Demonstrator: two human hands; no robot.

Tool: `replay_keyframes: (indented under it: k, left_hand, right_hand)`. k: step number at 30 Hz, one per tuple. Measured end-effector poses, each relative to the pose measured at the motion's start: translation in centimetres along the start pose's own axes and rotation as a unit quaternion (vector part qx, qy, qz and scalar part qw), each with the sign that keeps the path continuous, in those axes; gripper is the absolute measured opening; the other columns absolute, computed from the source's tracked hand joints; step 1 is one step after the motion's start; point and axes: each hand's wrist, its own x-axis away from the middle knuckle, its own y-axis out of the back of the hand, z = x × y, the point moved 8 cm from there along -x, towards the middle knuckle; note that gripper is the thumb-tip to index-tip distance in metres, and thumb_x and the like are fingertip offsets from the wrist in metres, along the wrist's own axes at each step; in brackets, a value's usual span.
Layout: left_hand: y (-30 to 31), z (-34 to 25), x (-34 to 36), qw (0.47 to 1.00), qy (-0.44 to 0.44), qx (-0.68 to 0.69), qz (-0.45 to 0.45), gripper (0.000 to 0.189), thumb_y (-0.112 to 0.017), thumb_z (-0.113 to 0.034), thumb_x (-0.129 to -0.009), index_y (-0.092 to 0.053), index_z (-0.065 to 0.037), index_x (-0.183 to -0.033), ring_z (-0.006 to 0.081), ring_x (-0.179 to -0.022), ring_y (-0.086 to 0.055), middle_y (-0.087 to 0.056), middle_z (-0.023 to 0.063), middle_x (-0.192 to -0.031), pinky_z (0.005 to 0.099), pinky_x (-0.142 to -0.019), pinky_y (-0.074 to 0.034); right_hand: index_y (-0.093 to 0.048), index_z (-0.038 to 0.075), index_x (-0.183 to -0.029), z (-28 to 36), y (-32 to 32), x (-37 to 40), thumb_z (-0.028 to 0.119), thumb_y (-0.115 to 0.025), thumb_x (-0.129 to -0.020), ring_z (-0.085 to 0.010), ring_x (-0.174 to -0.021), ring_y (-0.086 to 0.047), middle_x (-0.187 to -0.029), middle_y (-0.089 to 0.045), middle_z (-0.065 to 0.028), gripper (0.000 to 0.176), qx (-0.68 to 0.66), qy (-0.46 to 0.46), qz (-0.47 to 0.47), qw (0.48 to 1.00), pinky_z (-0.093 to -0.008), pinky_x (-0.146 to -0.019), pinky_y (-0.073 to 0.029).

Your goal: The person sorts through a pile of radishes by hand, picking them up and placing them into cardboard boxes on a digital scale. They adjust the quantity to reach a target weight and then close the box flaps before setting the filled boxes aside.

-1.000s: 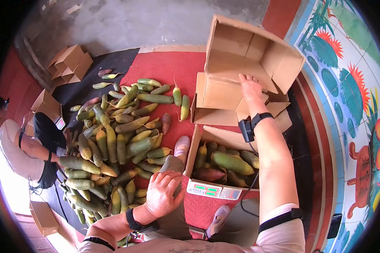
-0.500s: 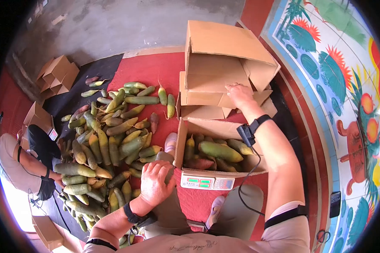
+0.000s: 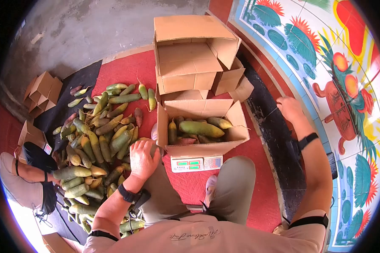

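Observation:
My left hand [image 3: 144, 159] lies on my left knee, fingers spread over the trouser leg and holding nothing. Out to the right, my right hand [image 3: 290, 109] hangs above the dark ledge by the tiled wall, its fingers loosely bent, with nothing visible in them. Between my hands, an open cardboard box [image 3: 202, 149] sits on a white digital scale [image 3: 196, 164] with lit green displays. Several green radishes [image 3: 202, 128] lie inside, with a reddish one [image 3: 185, 141] partly covered. A large radish pile [image 3: 101, 143] spreads over the floor beside my left hand.
Stacked open cardboard boxes [image 3: 190, 63] stand behind the scale. More cartons [image 3: 44, 93] are at the far left. Another person's arm [image 3: 31, 172] reaches into the pile from the left. A painted tile wall [image 3: 308, 55] borders the right side.
My right hand has left the stacked boxes and swung out to the right. The view has turned right, shifting the boxes leftward in it. My left hand stays on the knee.

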Motion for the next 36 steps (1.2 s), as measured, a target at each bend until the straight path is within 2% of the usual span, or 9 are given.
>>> replay_keyframes:
  k: [7,16,20,25,27,29,33,35,36]
  left_hand:
    - [-1.4,1.5,-0.4,0.999,0.020,-0.014,0.022,0.024,-0.064,-0.021,-0.077,-0.062,-0.006,-0.096,0.0304,-0.090,-0.060,-0.064,0.0121,-0.093,0.0417,-0.080,-0.044]
    - [-5.0,6.1,-2.1,0.974,0.142,0.073,0.161,0.030,-0.058,-0.035,-0.086,-0.065,-0.006,-0.092,0.0310,-0.085,-0.065,-0.068,0.0139,-0.087,0.0396,-0.075,-0.050]
    - [-6.6,6.7,-4.2,0.950,0.166,0.000,0.264,0.041,-0.055,-0.045,-0.086,-0.068,-0.007,-0.093,0.0314,-0.092,-0.064,-0.068,0.0151,-0.092,0.0402,-0.081,-0.049]
    - [-9.7,8.2,-6.0,0.938,0.181,-0.043,0.294,0.045,-0.055,-0.048,-0.083,-0.069,-0.007,-0.092,0.0333,-0.094,-0.063,-0.068,0.0165,-0.093,0.0427,-0.084,-0.048]
    - [-10.6,8.2,-6.3,0.937,0.183,-0.044,0.293,0.045,-0.055,-0.048,-0.082,-0.069,-0.006,-0.092,0.0340,-0.095,-0.063,-0.067,0.0175,-0.093,0.0433,-0.084,-0.048]
    - [-10.9,8.3,-6.8,0.941,0.175,-0.069,0.280,0.047,-0.054,-0.047,-0.084,-0.066,-0.002,-0.092,0.0354,-0.093,-0.063,-0.065,0.0224,-0.091,0.0442,-0.082,-0.047]
    - [-12.6,10.1,-7.2,0.929,0.201,-0.047,0.309,0.042,-0.055,-0.042,-0.083,-0.066,-0.002,-0.088,0.0347,-0.083,-0.065,-0.066,0.0206,-0.087,0.0420,-0.072,-0.051]
    - [-14.5,12.8,-7.0,0.940,0.156,-0.045,0.302,0.041,-0.055,-0.041,-0.085,-0.066,-0.002,-0.087,0.0337,-0.076,-0.066,-0.066,0.0195,-0.081,0.0409,-0.068,-0.051]
    - [-16.9,15.3,-6.6,0.940,0.061,-0.103,0.321,0.042,-0.054,-0.041,-0.085,-0.066,-0.001,-0.086,0.0330,-0.075,-0.066,-0.066,0.0196,-0.078,0.0409,-0.068,-0.051]
  right_hand:
    - [-0.068,0.011,-0.093,-0.5,-6.6,9.0,0.032,-0.058,-0.084,-0.0344,-0.086,-0.063,-0.091,-0.067,-0.0152,0.025,-0.127,-0.076,0.025,0.989,-0.0449,-0.077,-0.050]
    - [-0.064,0.005,-0.089,6.5,-16.1,7.3,0.038,-0.045,-0.091,-0.0416,-0.089,-0.058,-0.089,-0.063,-0.0232,0.039,-0.381,-0.122,0.045,0.916,-0.0481,-0.078,-0.046]
    - [-0.063,0.003,-0.088,7.9,-17.6,4.1,0.031,-0.046,-0.088,-0.0411,-0.089,-0.059,-0.090,-0.063,-0.0238,0.032,-0.395,-0.109,-0.035,0.911,-0.0481,-0.079,-0.046]
    - [-0.063,0.000,-0.086,9.3,-15.6,2.4,0.018,-0.050,-0.082,-0.0374,-0.086,-0.062,-0.089,-0.065,-0.0205,0.022,-0.297,-0.163,0.024,0.940,-0.0462,-0.076,-0.050]
    - [-0.064,0.002,-0.084,10.4,-14.5,1.6,0.015,-0.053,-0.079,-0.0354,-0.081,-0.064,-0.087,-0.066,-0.0183,0.018,-0.169,-0.072,0.033,0.982,-0.0446,-0.073,-0.052]
    - [-0.064,0.003,-0.083,10.8,-14.3,1.4,0.014,-0.054,-0.077,-0.0337,-0.078,-0.065,-0.086,-0.067,-0.0164,0.016,-0.125,-0.056,0.048,0.989,-0.0441,-0.070,-0.053]
    - [-0.067,0.006,-0.090,10.1,-14.3,1.0,0.019,-0.058,-0.078,-0.0322,-0.084,-0.066,-0.089,-0.068,-0.0161,0.020,-0.147,-0.076,0.034,0.986,-0.0430,-0.072,-0.052]
    - [-0.066,0.006,-0.092,9.5,-15.3,0.7,0.021,-0.060,-0.078,-0.0324,-0.087,-0.066,-0.090,-0.068,-0.0167,0.022,-0.197,-0.112,0.060,0.972,-0.0435,-0.075,-0.052]
    - [-0.066,0.006,-0.094,9.6,-16.2,0.4,0.025,-0.062,-0.076,-0.0333,-0.090,-0.065,-0.093,-0.067,-0.0176,0.026,-0.246,-0.110,0.076,0.960,-0.0438,-0.077,-0.051]
